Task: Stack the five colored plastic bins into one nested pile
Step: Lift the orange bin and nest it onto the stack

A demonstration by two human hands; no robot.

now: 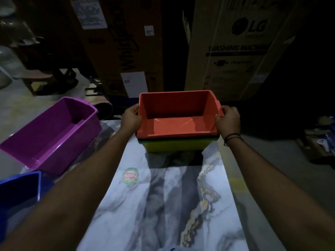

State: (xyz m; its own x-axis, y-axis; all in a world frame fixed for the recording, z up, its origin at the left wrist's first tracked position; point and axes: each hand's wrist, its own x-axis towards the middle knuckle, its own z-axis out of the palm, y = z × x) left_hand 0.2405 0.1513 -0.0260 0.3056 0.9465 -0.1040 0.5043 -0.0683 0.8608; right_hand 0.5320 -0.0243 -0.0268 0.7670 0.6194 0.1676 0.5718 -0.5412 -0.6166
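- A marble-patterned table (163, 205) is carrying the work; a round sticker (130, 176) is lying on it near the middle.
- The room is lying dim. Tall cardboard cartons are standing behind the table's far edge, one printed as a washing machine carton (235, 48).
- A red bin (176, 116) is sitting nested on top of a green bin (178, 140), of which only the rim is showing, and a yellow bin (174, 146), at the table's far edge.
- The left hand (130, 118) is clasping the red bin's left rim; the right hand (228, 120) is clasping its right rim. Each grip is closed around the rim.
- A purple bin (50, 134) is standing tilted at the table's left edge, apart from the pile.
- A blue bin (18, 194) is showing partly at the near left edge, just beside the purple bin.
- The near half of the table is lying open between the forearms; the right edge is bordering bare floor (268, 160).
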